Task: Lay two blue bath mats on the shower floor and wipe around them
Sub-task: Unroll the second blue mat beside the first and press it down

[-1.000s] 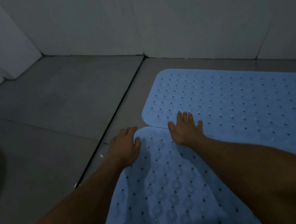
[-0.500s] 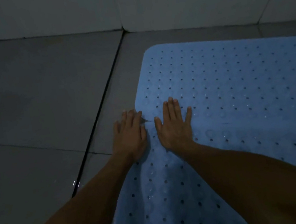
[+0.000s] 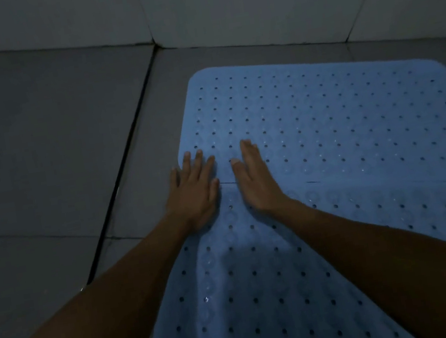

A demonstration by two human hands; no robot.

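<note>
Blue rubber covers the grey tiled shower floor point(image 3: 40, 155): the far mat point(image 3: 324, 119) lies flat near the wall point(image 3: 248, 0), the near mat point(image 3: 249, 295) overlapping its front edge. The left hand point(image 3: 193, 193) and right hand point(image 3: 255, 178) press flat across that seam, fingers straight, gripping nothing.

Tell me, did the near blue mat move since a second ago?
Yes. The near mat slid forward, away from the person: its far edge now meets the far mat, closing the floor gap.
</note>
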